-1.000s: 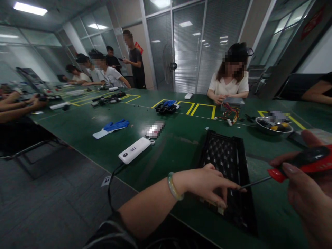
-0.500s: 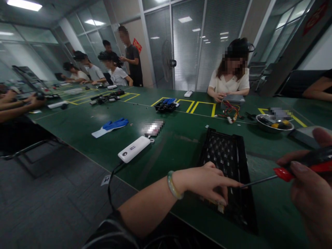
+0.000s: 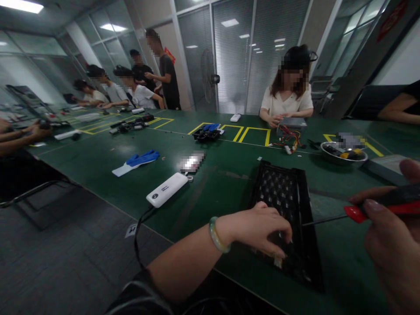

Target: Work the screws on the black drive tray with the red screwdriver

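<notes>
A black plastic panel [image 3: 297,188] with a raised rim and rows of small cells lies on the table in front of me. My left hand [image 3: 262,229] rests over its near part, the index finger curled and the thumb apart from it. By that thumb is a small tan piece [image 3: 278,261], mostly hidden. At the right, my right hand [image 3: 389,245] is wrapped round a screwdriver [image 3: 356,214] with a red and black handle. The screwdriver's shaft points left, its tip at the panel beside my left hand; whether it touches a screw is too dark to tell.
A white power bank [image 3: 169,189] with a cable, a phone [image 3: 193,162] and a blue-and-white glove [image 3: 138,162] lie to the left. A metal bowl [image 3: 344,159] holds tools at the back right. Across the table, a person handles a metal box [image 3: 293,124] with coloured wires.
My left index finger has drawn back from the screwdriver's tip and curled. The right hand keeps its hold on the screwdriver. The view has shifted slightly.
</notes>
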Demonstrator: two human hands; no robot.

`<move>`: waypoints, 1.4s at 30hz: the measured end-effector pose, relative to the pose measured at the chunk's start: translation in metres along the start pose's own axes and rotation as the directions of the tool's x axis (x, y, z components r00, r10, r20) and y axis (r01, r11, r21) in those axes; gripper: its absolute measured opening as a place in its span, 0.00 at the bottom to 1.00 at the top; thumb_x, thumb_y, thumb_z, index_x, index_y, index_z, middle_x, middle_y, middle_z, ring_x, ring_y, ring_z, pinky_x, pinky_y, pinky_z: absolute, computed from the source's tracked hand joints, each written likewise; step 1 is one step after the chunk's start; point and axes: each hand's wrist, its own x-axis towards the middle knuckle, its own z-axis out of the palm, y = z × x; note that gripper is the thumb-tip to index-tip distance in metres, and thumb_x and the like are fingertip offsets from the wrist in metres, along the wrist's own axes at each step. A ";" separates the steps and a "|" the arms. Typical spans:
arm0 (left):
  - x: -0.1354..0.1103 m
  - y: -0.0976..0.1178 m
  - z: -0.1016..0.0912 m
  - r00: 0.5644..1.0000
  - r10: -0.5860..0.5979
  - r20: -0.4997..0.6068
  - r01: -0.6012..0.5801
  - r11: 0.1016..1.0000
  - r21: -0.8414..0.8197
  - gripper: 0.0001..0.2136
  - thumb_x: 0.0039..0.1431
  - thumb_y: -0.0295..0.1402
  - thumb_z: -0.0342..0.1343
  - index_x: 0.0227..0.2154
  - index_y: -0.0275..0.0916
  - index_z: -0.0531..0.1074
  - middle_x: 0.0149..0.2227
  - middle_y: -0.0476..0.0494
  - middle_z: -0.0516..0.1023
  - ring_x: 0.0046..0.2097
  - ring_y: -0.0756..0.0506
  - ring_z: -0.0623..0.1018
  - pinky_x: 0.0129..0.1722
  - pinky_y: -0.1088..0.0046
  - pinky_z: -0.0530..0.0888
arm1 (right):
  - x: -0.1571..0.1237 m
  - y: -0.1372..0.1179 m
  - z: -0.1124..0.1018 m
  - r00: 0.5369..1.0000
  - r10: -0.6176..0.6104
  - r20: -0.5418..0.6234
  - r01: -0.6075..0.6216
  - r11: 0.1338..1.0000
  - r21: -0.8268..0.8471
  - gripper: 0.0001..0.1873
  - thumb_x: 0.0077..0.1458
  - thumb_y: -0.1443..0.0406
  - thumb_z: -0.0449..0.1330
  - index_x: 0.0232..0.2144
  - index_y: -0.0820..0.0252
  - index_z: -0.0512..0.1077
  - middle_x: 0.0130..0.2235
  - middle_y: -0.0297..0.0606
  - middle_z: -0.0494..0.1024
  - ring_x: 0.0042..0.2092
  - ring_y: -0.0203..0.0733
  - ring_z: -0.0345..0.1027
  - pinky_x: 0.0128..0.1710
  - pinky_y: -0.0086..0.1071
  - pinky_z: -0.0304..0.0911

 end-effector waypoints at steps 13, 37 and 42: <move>-0.003 0.002 -0.005 0.992 0.116 0.055 -0.125 0.973 0.194 0.07 0.65 0.38 0.56 0.37 0.48 0.80 0.47 0.58 0.79 0.50 0.49 0.71 0.49 0.64 0.57 | -0.012 0.017 -0.001 0.976 -0.038 0.216 0.107 0.943 -0.315 0.48 0.44 0.62 0.69 0.66 0.57 0.58 0.33 0.41 0.78 0.32 0.49 0.73 0.38 0.49 0.69; -0.008 0.013 -0.008 0.988 0.120 0.095 -0.146 0.927 0.346 0.10 0.69 0.32 0.50 0.40 0.45 0.77 0.45 0.54 0.79 0.48 0.47 0.69 0.46 0.63 0.60 | -0.017 0.022 -0.002 0.849 -0.008 0.528 0.329 0.790 -0.517 0.38 0.55 0.60 0.61 0.65 0.60 0.57 0.35 0.35 0.78 0.32 0.40 0.75 0.36 0.33 0.76; -0.007 0.013 -0.010 0.984 0.145 0.099 -0.170 0.925 0.339 0.10 0.69 0.30 0.49 0.40 0.43 0.76 0.44 0.54 0.79 0.48 0.47 0.70 0.45 0.63 0.61 | -0.016 0.025 -0.003 0.853 -0.031 0.522 0.324 0.814 -0.481 0.38 0.54 0.60 0.61 0.66 0.57 0.57 0.35 0.36 0.78 0.36 0.46 0.77 0.33 0.37 0.76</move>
